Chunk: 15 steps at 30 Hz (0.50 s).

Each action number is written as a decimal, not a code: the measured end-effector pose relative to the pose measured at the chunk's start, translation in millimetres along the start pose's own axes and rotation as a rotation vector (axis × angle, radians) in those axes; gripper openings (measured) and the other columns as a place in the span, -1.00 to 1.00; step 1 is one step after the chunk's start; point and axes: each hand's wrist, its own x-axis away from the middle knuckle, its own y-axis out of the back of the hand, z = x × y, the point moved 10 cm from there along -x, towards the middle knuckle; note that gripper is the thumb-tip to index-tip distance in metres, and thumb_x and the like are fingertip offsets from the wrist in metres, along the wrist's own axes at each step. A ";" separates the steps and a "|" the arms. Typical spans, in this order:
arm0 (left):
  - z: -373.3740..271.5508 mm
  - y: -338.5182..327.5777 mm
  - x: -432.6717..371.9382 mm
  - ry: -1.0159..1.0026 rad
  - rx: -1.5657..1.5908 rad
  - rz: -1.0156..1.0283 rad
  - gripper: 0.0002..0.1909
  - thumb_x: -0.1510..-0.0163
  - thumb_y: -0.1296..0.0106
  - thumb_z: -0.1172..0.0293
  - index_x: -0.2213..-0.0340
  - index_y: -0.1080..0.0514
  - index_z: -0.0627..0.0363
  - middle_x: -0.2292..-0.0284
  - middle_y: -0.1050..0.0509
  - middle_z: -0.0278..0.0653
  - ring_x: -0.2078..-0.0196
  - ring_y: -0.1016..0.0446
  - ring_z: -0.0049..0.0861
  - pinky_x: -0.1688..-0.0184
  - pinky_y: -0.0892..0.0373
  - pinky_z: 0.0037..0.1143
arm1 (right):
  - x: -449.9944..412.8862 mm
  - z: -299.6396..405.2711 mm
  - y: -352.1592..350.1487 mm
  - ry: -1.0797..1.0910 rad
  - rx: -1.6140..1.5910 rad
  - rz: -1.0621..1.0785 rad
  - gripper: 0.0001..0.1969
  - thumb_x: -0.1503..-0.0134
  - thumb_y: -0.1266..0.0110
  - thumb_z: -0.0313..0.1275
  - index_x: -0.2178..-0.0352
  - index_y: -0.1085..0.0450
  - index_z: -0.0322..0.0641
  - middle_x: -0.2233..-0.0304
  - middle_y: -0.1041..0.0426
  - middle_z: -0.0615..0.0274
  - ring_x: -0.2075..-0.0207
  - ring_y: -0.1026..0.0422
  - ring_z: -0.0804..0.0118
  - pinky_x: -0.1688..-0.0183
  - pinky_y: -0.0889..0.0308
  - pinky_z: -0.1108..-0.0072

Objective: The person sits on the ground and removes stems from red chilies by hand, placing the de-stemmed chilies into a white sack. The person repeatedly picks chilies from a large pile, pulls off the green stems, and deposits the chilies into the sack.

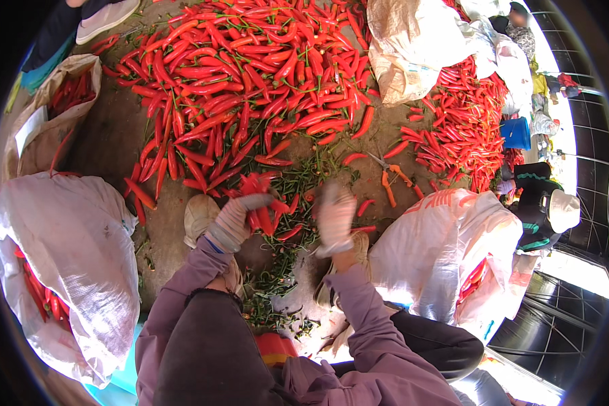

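Observation:
My left hand (236, 218), in a striped glove, is closed around several red chili peppers (262, 205) near the front edge of a large heap of red chilies (264, 76). To its right is my right hand (335, 215), gloved too and blurred by motion; whether it holds anything cannot be told. Cut green chili stems (284, 259) lie scattered on the ground below and between both hands. Right of my right hand, orange-handled scissors (392, 175) rest on the ground, with a few loose chilies around them.
White woven sacks holding chilies stand at the left (81, 254) and right (416, 248). A brown sack (56, 127) stands upper left. A second chili heap (462, 132) lies upper right beside a blue bucket (515, 133). A person in a pale hat (563, 210) is at far right.

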 end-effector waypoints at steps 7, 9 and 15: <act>-7.6 10.3 -2.0 0.002 0.057 0.091 -0.75 0.00 -0.15 0.49 0.23 -0.49 0.26 0.29 -0.57 -0.18 0.14 -0.56 -0.28 0.09 -0.52 -0.30 | -106.7 -71.8 27.6 -0.242 0.463 0.034 -0.63 -0.06 -0.12 -0.16 0.29 -0.50 -0.30 0.31 -0.51 -0.17 0.21 -0.48 -0.14 0.14 -0.36 0.28; -5.1 14.6 -0.6 0.001 0.084 0.054 -0.71 0.00 -0.15 0.49 0.19 -0.47 0.26 0.31 -0.56 -0.19 0.17 -0.56 -0.28 0.12 -0.52 -0.30 | -106.7 -59.9 -1.1 -0.100 0.286 0.212 -0.60 -0.04 -0.11 -0.11 0.27 -0.51 -0.24 0.27 -0.51 -0.14 0.16 -0.46 -0.14 0.08 -0.34 0.27; -25.3 12.8 11.7 -0.104 0.039 0.063 -0.46 0.00 -0.18 0.47 -0.03 -0.30 0.26 0.36 -0.54 -0.20 0.29 -0.54 -0.28 0.21 -0.49 -0.32 | -160.2 -64.3 30.7 -0.065 0.106 -0.046 -0.67 -0.07 -0.12 -0.21 0.29 -0.51 -0.29 0.33 -0.55 -0.12 0.26 -0.53 -0.08 0.15 -0.39 0.35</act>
